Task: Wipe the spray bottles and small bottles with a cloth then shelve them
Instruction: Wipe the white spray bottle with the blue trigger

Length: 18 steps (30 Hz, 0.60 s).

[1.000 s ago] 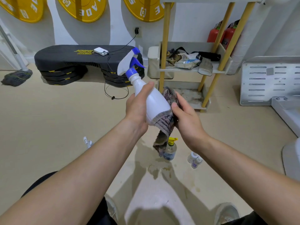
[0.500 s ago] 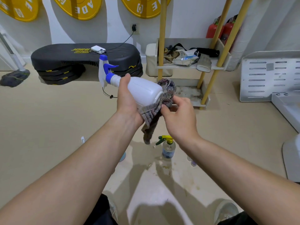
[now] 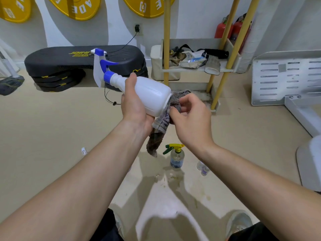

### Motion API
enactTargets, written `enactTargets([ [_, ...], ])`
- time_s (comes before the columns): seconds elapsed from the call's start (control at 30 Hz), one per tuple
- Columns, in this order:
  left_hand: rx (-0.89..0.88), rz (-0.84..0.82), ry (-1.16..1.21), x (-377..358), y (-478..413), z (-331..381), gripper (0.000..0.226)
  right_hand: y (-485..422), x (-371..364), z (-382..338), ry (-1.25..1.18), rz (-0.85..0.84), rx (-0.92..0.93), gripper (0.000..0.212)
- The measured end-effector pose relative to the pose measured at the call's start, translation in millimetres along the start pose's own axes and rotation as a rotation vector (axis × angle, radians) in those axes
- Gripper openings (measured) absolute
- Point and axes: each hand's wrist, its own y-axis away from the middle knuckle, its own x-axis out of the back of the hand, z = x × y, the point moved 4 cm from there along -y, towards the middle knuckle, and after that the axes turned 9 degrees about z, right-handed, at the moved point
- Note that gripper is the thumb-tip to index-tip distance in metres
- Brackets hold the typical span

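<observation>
My left hand (image 3: 134,106) grips a white spray bottle (image 3: 149,94) with a blue trigger head, held on its side with the nozzle to the left. My right hand (image 3: 189,119) presses a grey striped cloth (image 3: 163,120) against the bottle's base; the cloth's tail hangs down below. On the floor under my hands stands a small clear spray bottle (image 3: 176,158) with a yellow and green trigger. Two small bottles (image 3: 202,168) stand just right of it. The shelf unit (image 3: 224,68) with yellow posts stands behind.
The middle shelf holds rags, a packet and gloves. A black stacked step platform (image 3: 83,58) with a cable lies at the back left. Red fire extinguishers (image 3: 227,28) stand behind the shelf; a white metal panel (image 3: 284,77) is at the right. A wet patch marks the floor by the bottles.
The white bottle has turned from nearly upright to lying sideways, nozzle left. My right hand with the cloth has slid from the bottle's side to its base.
</observation>
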Motion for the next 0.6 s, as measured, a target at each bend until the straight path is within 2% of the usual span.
enactTargets([
  [0.07,-0.074,0.032,0.003,1.8,-0.4,3.4,0.076,-4.3,-2.3,1.1,-0.023,-0.106,-0.091,0.008],
  [0.23,-0.201,-0.020,-0.024,1.6,1.4,6.4,0.051,-13.6,0.7,-4.2,-0.244,-0.483,-0.541,0.014],
  [0.3,-0.207,-0.042,-0.052,0.0,4.1,4.3,0.047,-15.4,4.2,-0.8,-0.333,-0.532,-0.644,0.025],
  [0.37,-0.232,-0.056,-0.066,-2.9,7.9,4.9,0.046,-15.8,5.7,2.9,-0.440,-0.490,-0.713,0.035],
  [0.47,-0.257,-0.046,-0.070,-6.0,10.0,7.9,0.045,-11.3,0.3,1.0,-0.524,-0.381,-0.684,0.010],
  [0.53,-0.249,-0.042,-0.054,-7.0,10.1,7.4,0.044,-11.4,-0.7,4.4,-0.498,-0.205,-0.574,0.012],
  [0.6,-0.223,-0.021,-0.049,-6.3,9.4,4.9,0.044,-11.4,2.1,6.1,-0.344,-0.039,-0.346,0.021],
])
